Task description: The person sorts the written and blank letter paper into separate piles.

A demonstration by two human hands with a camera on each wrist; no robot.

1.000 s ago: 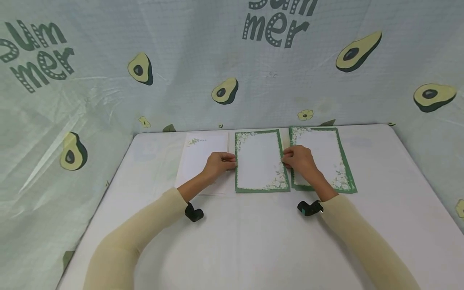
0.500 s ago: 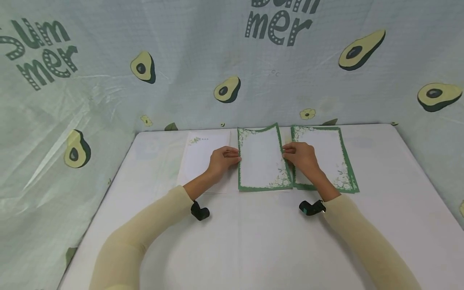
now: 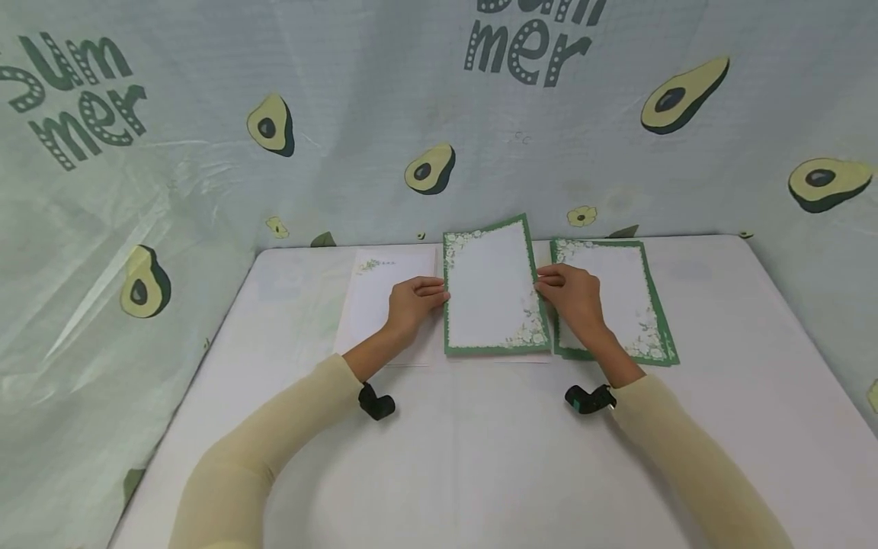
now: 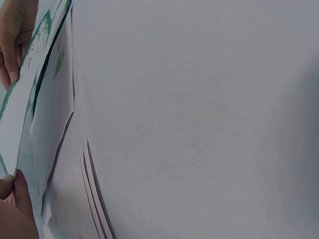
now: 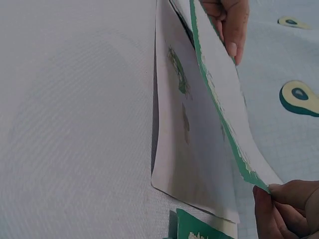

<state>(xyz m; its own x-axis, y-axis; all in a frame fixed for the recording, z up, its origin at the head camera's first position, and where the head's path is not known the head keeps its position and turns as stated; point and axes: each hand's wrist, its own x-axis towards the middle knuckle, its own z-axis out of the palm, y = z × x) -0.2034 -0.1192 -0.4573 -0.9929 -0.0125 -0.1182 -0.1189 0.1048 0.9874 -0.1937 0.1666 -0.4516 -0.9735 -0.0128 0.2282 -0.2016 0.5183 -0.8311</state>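
Observation:
A green-bordered sheet of paper with a white floral print hangs tilted just above the table. My left hand pinches its left edge between thumb and fingers. On the opposite edge, my right hand pinches it the same way, as the right wrist view also shows. Beneath the raised sheet lies a pale sheet with a small leafy print; in the head view only its lower edge shows. Left of my hands are white sheets with a floral corner, partly covered by the left hand.
Several green-bordered sheets lie overlapped at the right, partly under my right hand and forearm. The white-covered table meets an avocado-print cloth along its back edge. Each wrist carries a small black camera.
Both hands have lifted the middle green-bordered sheet off the table. Its top edge rose and now stands above the table's back edge, uncovering the lower rim of the pale sheet beneath.

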